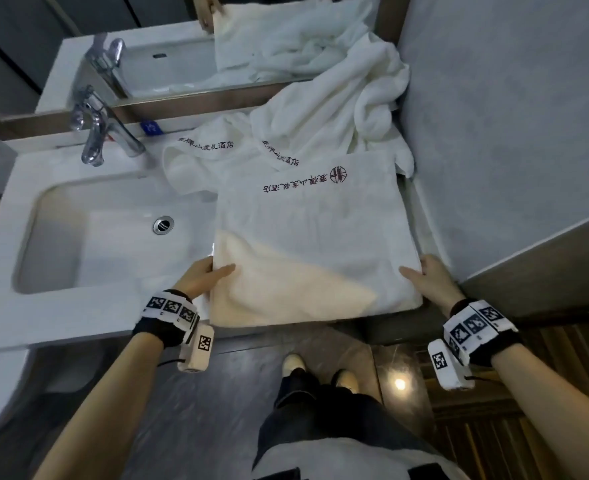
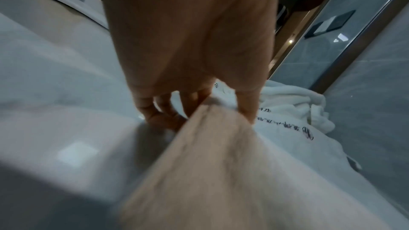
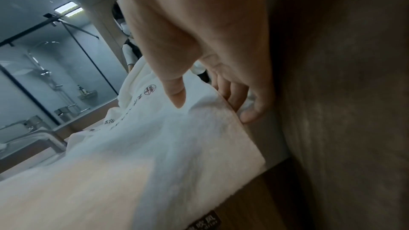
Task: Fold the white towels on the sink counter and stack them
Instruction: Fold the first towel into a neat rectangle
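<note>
The sink counter (image 1: 78,327) carried a basin (image 1: 113,233) at its left half and a flat white towel (image 1: 314,230) at its front right corner, overhanging the front edge. A heap of unfolded towels (image 1: 338,109) lay at the back right corner, touching the flat towel. The left hand (image 1: 201,277) pinched the towel's left edge, thumb on top, fingers beneath. The right hand (image 1: 431,278) pinched the right edge likewise. A tap (image 1: 95,133) stood at the back edge.
</note>
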`<state>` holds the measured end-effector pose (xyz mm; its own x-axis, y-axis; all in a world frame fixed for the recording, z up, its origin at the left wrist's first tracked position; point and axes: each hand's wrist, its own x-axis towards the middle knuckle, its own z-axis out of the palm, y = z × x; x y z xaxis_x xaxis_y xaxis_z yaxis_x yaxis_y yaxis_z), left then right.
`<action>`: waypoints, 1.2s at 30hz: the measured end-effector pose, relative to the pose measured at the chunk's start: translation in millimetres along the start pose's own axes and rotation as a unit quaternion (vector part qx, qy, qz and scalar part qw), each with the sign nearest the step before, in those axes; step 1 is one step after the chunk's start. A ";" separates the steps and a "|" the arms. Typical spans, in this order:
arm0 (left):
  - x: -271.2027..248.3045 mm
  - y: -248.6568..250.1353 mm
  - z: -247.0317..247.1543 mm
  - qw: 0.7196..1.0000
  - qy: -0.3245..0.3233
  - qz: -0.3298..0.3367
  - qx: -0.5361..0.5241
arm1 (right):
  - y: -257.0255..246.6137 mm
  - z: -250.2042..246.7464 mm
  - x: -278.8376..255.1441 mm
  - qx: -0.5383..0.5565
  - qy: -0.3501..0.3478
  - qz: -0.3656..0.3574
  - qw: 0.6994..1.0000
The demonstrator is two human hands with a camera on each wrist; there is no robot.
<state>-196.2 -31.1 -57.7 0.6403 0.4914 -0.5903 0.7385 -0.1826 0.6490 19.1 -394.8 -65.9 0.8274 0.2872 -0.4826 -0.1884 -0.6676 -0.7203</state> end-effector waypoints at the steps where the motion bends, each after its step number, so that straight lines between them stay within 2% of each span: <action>1: -7.2 -4.8 3.5 1.000 -0.004 0.007 -0.017 | 3.9 -0.1 -2.8 0.008 -0.002 -0.002 1.000; 3: -19.3 -12.1 10.0 0.999 0.011 0.036 -0.038 | 10.3 -1.0 -7.1 -0.002 -0.007 0.000 1.000; 7: -33.7 -11.5 16.6 0.984 0.114 0.082 -0.112 | 13.9 -4.1 -12.7 -0.080 -0.019 -0.027 0.996; 8: -34.7 -9.8 17.9 0.982 0.136 0.081 -0.104 | 13.6 -4.3 -13.1 -0.073 -0.012 -0.035 0.997; 10: -35.7 -7.9 21.7 0.985 0.157 0.070 -0.020 | 13.3 -3.5 -13.6 -0.048 0.006 -0.043 0.998; 12: -36.4 -10.5 25.5 0.987 0.152 0.022 0.056 | 13.4 -0.8 -15.4 -0.027 0.020 -0.044 0.998; 15: -40.7 -20.3 30.2 0.987 0.147 -0.061 0.019 | 19.5 0.0 -24.1 0.032 0.009 -0.037 0.999; 17: -45.3 -28.2 33.9 0.985 0.153 -0.077 -0.004 | 26.2 -4.1 -32.2 0.038 -0.017 -0.063 0.997; 20: -55.9 -39.1 40.5 0.991 0.126 -0.030 -0.045 | 34.3 -9.0 -40.4 0.008 -0.051 -0.096 0.994; 23: -68.8 -44.2 43.7 0.990 0.115 0.032 -0.073 | 36.5 -12.1 -43.3 -0.024 -0.083 -0.087 0.992; 25: -75.6 -48.2 42.1 0.988 0.107 0.041 -0.102 | 37.5 -15.8 -45.5 -0.020 -0.106 -0.084 0.991; 29: -86.6 -57.2 37.6 0.985 0.042 0.066 -0.155 | 40.9 -24.3 -47.5 -0.045 -0.142 -0.113 0.982; 33: -89.1 -61.8 34.6 0.977 0.031 0.096 -0.187 | 38.0 -25.0 -49.3 -0.048 -0.118 -0.158 0.979; 36: -90.0 -63.2 31.8 0.978 0.051 0.115 -0.166 | 29.9 -22.2 -48.7 -0.026 -0.051 -0.194 0.979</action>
<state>-293.8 -90.9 -60.9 0.7439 0.5558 -0.3711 0.4583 -0.0202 0.8885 -15.1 -444.0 -52.9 0.7733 0.5917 -0.2277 0.1584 -0.5280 -0.8343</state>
